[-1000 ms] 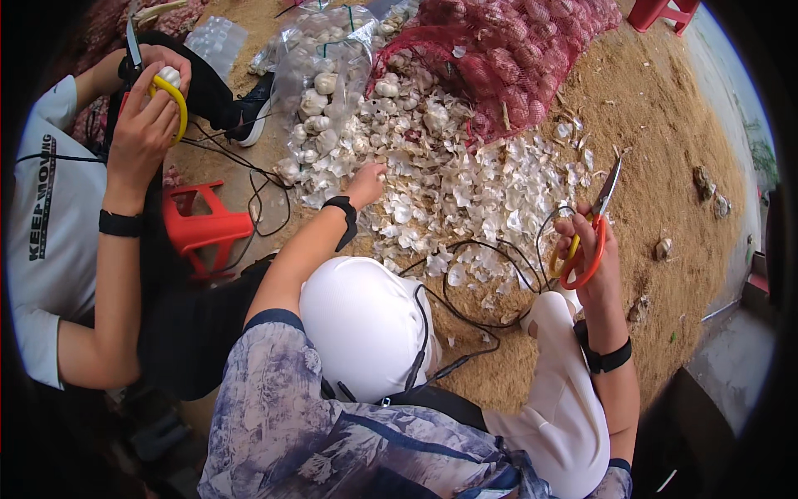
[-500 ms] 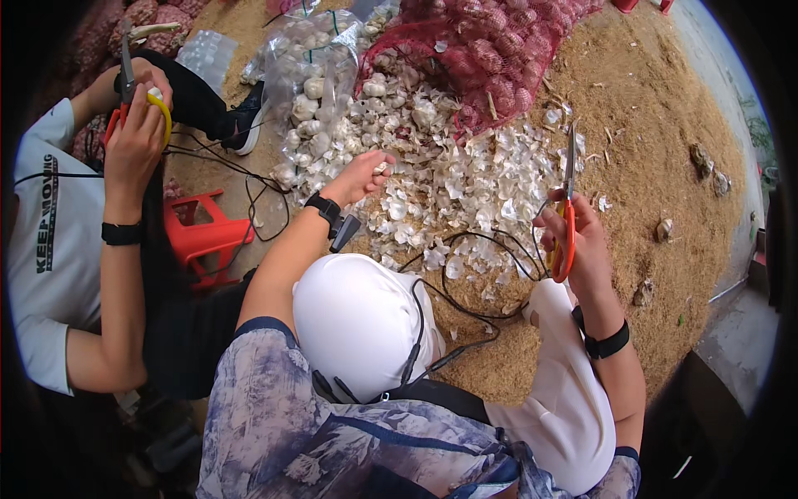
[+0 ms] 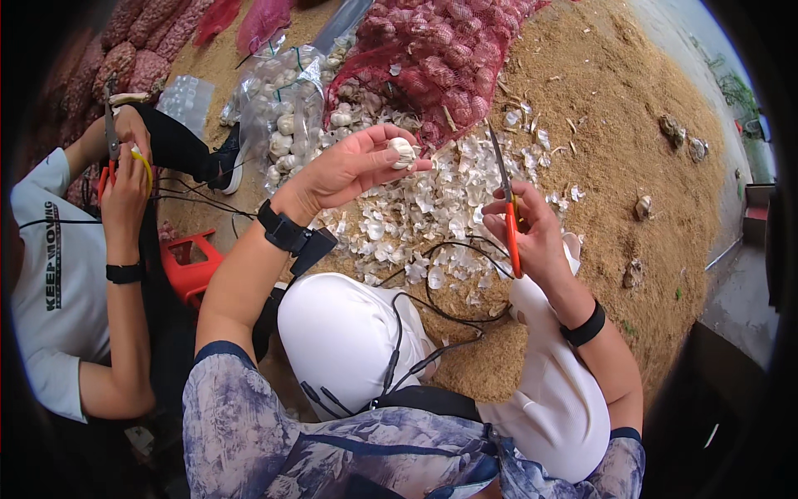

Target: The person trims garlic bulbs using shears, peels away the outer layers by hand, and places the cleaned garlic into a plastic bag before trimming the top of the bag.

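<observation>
Between the thumb and fingers of my left hand (image 3: 357, 166) is a whitish garlic bulb (image 3: 403, 153), raised above the ground. My right hand (image 3: 532, 229) grips a pair of scissors (image 3: 515, 245) with orange-red handles, its blades pointing up and away from me. A gap separates the scissors from the bulb. Beneath and between my hands lies a spread of papery garlic skins (image 3: 457, 195). Just beyond my left hand, a clear plastic bag (image 3: 283, 100) holds several white bulbs, and a red mesh sack (image 3: 432, 58) is full of unpeeled garlic.
At my left a co-worker's hands (image 3: 126, 179) hold scissors too. A red plastic stool (image 3: 187, 266) stands between us. Black cables (image 3: 445, 337) run across my lap and the ground. Brown chaff (image 3: 598, 108) covers the floor at right; stacked mesh sacks (image 3: 141, 41) fill the far left.
My left hand has risen from the garlic pile toward me, with the bulb now plainly visible in it. My right hand and scissors have shifted left.
</observation>
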The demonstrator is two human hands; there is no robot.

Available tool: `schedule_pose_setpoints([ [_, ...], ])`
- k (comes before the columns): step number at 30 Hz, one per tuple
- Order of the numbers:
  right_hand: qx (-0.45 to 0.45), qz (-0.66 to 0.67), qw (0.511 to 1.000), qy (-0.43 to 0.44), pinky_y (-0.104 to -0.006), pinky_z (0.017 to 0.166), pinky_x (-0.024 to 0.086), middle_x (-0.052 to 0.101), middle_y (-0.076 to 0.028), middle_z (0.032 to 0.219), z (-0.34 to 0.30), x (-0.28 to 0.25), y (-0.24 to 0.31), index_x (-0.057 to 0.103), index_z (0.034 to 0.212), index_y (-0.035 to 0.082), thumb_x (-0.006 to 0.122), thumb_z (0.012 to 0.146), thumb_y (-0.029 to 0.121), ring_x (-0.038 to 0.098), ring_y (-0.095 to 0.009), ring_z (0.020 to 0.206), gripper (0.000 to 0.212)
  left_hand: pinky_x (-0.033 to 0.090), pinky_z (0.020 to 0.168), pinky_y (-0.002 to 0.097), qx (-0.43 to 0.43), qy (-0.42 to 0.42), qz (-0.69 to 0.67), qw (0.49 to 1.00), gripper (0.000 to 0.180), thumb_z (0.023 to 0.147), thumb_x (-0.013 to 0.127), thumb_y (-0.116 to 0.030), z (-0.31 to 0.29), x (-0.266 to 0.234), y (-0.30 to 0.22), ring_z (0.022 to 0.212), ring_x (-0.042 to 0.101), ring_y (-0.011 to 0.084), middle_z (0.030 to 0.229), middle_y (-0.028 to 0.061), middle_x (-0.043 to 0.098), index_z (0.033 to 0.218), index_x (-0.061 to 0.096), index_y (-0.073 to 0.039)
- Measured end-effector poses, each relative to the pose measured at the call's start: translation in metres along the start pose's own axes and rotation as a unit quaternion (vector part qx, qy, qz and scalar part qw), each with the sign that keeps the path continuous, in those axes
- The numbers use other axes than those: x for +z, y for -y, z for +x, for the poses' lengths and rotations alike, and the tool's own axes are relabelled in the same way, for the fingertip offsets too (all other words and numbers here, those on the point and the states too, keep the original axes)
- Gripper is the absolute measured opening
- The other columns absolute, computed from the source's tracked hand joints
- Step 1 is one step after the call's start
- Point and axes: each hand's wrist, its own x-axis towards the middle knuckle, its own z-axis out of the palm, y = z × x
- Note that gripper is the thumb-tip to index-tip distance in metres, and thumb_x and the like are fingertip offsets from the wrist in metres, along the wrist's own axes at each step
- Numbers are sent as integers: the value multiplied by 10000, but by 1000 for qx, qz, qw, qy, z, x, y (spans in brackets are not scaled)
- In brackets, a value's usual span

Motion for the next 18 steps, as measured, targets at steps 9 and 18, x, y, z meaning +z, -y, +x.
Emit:
schedule_pose_setpoints([
  [9, -34, 280, 959, -23, -244, 738, 510, 675, -96, 967, -3, -3, 39, 483, 1145, 64, 769, 829, 119, 643, -129, 877, 430, 541, 843, 258, -39, -34, 175, 983, 400, 823, 707, -6, 16, 97, -13, 969, 647, 133, 1077, 75, 636, 1179, 526, 14],
  [18, -78, 238, 966, -56, -233, 688, 496, 627, -38, 868, -10, -16, 45, 499, 1098, 63, 703, 803, 29, 594, -82, 778, 360, 537, 804, 235, 7, -67, 231, 971, 348, 842, 704, -9, 15, 141, 9, 929, 655, 124, 1056, 69, 597, 1120, 495, 12],
])
